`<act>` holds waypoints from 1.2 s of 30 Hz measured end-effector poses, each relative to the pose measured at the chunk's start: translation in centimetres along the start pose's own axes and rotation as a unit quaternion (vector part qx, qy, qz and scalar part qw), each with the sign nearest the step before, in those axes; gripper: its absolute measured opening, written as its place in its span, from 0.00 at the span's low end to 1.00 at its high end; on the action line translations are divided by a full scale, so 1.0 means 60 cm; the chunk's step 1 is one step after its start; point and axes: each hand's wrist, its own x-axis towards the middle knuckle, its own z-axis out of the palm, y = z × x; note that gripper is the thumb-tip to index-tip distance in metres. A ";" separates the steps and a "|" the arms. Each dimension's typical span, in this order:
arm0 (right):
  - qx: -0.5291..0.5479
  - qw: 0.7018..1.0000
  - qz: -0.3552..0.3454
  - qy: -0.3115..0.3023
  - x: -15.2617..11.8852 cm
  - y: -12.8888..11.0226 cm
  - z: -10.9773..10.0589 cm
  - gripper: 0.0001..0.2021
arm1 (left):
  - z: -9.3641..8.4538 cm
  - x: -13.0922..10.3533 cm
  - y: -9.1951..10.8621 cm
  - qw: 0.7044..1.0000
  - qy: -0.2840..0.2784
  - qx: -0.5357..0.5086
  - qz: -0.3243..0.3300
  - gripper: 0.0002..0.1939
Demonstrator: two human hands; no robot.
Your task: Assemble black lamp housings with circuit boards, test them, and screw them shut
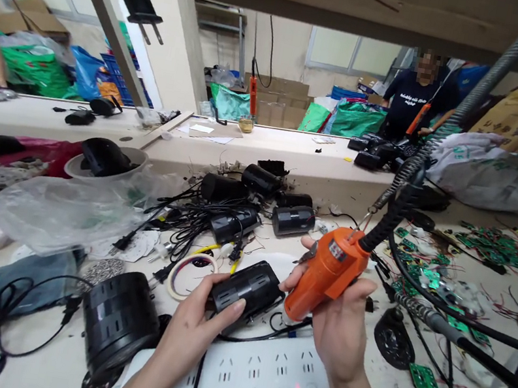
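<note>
My left hand (pixel 197 326) grips a black slotted cylindrical housing (pixel 248 288), thumb on its near side and fingers behind. In my right hand (pixel 339 323) is an orange electric screwdriver (pixel 325 274), hung from a coiled spring and tilted so its lower end points down beside the housing's right side. Whether the bit touches the housing cannot be made out. A black cord runs from under the housing. Just below both hands lies a white power strip (pixel 265 380). Left of my left hand stands a larger black slotted housing (pixel 119 319).
Behind the hands are a tape roll (pixel 173 282) and several black cylinders (pixel 293 220) with tangled cords. Green circuit boards (pixel 502 251) cover the right side. A plastic bag (pixel 62 207) and white bowl (pixel 141 168) sit left. A plug (pixel 139 2) hangs overhead; a person (pixel 416 101) stands beyond.
</note>
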 end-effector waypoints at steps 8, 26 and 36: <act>0.020 1.000 -0.007 0.006 -0.002 0.007 0.000 0.37 | -0.001 0.000 0.008 0.999 0.012 0.045 -0.002 0.28; 0.120 0.991 -0.014 0.051 -0.005 0.006 0.005 0.34 | 0.019 -0.007 -0.027 0.962 0.065 0.180 0.193 0.31; 0.233 0.966 -0.069 0.093 -0.019 -0.027 0.023 0.37 | 0.015 -0.007 -0.029 0.977 0.028 0.143 0.154 0.31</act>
